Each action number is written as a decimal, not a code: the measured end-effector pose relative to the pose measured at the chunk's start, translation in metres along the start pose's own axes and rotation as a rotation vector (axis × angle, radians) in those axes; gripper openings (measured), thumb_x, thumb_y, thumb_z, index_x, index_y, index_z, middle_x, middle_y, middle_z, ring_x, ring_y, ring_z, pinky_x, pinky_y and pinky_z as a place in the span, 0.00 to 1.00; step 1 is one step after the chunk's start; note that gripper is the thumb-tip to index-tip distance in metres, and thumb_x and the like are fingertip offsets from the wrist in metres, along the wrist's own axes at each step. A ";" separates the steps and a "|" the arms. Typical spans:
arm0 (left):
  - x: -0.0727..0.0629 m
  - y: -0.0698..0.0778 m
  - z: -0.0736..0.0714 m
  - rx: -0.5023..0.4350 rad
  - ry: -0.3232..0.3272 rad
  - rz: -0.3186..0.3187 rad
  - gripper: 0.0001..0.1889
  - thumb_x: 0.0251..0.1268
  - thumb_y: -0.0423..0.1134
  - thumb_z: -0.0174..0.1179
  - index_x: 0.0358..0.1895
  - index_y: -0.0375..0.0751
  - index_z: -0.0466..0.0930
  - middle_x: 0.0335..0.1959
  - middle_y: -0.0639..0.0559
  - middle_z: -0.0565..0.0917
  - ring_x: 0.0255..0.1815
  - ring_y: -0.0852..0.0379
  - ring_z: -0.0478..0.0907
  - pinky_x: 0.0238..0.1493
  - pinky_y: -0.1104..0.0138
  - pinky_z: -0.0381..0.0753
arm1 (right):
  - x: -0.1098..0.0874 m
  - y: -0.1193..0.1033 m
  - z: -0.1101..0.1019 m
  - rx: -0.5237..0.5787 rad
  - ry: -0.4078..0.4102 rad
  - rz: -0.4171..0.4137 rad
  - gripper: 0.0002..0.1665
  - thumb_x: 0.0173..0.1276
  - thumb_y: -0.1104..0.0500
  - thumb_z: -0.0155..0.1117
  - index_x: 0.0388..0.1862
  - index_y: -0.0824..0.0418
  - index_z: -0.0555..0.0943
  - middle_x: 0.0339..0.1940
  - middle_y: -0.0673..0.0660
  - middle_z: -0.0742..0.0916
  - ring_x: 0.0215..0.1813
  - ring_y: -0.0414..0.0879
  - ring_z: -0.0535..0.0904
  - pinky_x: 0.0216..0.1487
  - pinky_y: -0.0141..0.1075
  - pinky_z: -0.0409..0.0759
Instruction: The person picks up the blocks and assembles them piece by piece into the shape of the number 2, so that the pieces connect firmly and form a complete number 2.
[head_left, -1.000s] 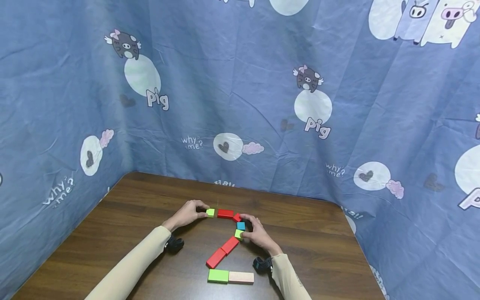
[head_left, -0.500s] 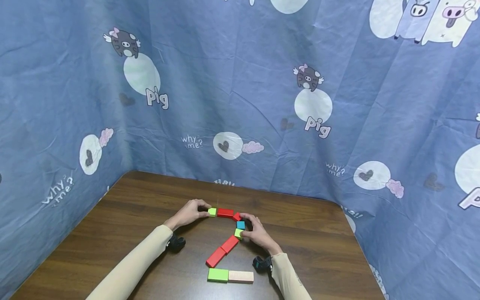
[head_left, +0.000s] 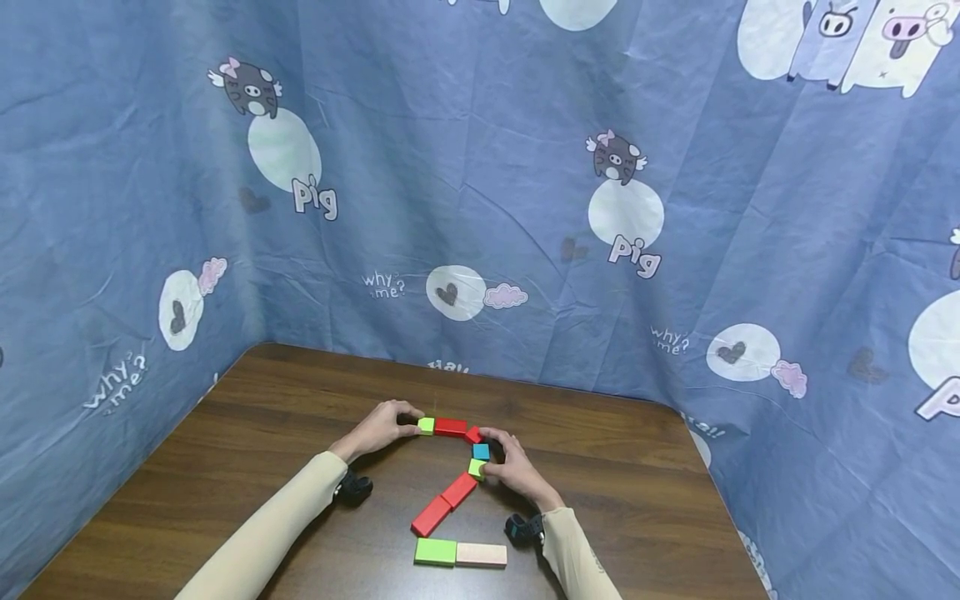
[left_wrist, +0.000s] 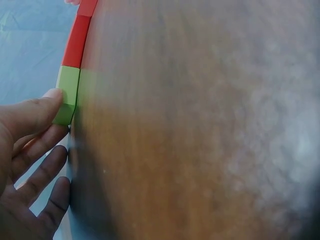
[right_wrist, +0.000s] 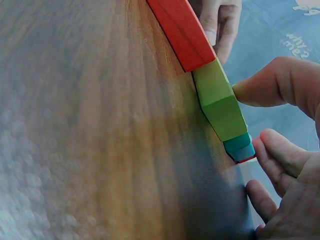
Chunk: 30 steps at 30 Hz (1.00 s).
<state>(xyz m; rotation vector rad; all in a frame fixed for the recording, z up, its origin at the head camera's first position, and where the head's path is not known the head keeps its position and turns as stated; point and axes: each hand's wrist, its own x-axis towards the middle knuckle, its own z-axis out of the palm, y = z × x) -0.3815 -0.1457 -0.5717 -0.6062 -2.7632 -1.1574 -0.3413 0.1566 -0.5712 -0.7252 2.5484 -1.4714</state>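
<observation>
At the left end of a curved row of blocks, my left hand (head_left: 378,429) pinches a light green cube (head_left: 426,426) between thumb and fingers. The cube meets a long red block (head_left: 451,427), and a turned red cube (head_left: 472,434) follows it. A blue cube (head_left: 481,452) and a second green cube (left_wrist: 70,82) belong to separate spots: the blue one lies below the red cube. My right hand (head_left: 517,471) rests its thumb against the lower green cube (right_wrist: 220,100), with its fingers beside the blue and red cubes.
Two red blocks (head_left: 446,503) slant down-left from the lower green cube. Nearer me, a bright green block (head_left: 435,552) and a pale wooden block (head_left: 482,555) lie end to end. A patterned blue curtain (head_left: 480,208) hangs behind the brown wooden table (head_left: 637,483).
My left hand has slid the green cube rightward, closing the gap to the long red block. My right hand has stayed almost still.
</observation>
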 end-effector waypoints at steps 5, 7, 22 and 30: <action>0.000 0.002 -0.001 -0.007 -0.014 -0.007 0.15 0.57 0.43 0.68 0.48 0.46 0.85 0.47 0.51 0.85 0.54 0.48 0.78 0.57 0.53 0.73 | 0.002 0.008 -0.001 0.019 -0.010 0.000 0.37 0.55 0.64 0.68 0.65 0.60 0.70 0.66 0.61 0.74 0.74 0.59 0.59 0.75 0.58 0.36; -0.001 0.003 0.000 -0.010 -0.015 0.000 0.15 0.57 0.43 0.68 0.48 0.45 0.85 0.47 0.51 0.85 0.54 0.48 0.79 0.57 0.52 0.74 | 0.002 0.009 -0.001 0.017 -0.015 -0.003 0.37 0.55 0.64 0.68 0.65 0.60 0.70 0.65 0.61 0.74 0.74 0.59 0.60 0.75 0.58 0.36; 0.000 0.002 0.000 -0.050 -0.033 0.014 0.16 0.59 0.44 0.67 0.49 0.43 0.84 0.47 0.49 0.85 0.53 0.48 0.79 0.56 0.52 0.75 | 0.002 0.007 -0.001 0.033 -0.010 0.007 0.37 0.55 0.64 0.68 0.65 0.59 0.70 0.66 0.61 0.74 0.75 0.61 0.56 0.73 0.61 0.38; 0.001 0.002 0.000 -0.075 -0.027 -0.012 0.20 0.56 0.44 0.69 0.51 0.39 0.83 0.47 0.48 0.85 0.51 0.51 0.80 0.53 0.56 0.76 | 0.000 -0.001 -0.003 0.065 -0.007 0.008 0.38 0.55 0.66 0.67 0.66 0.62 0.68 0.66 0.63 0.74 0.74 0.62 0.58 0.74 0.60 0.38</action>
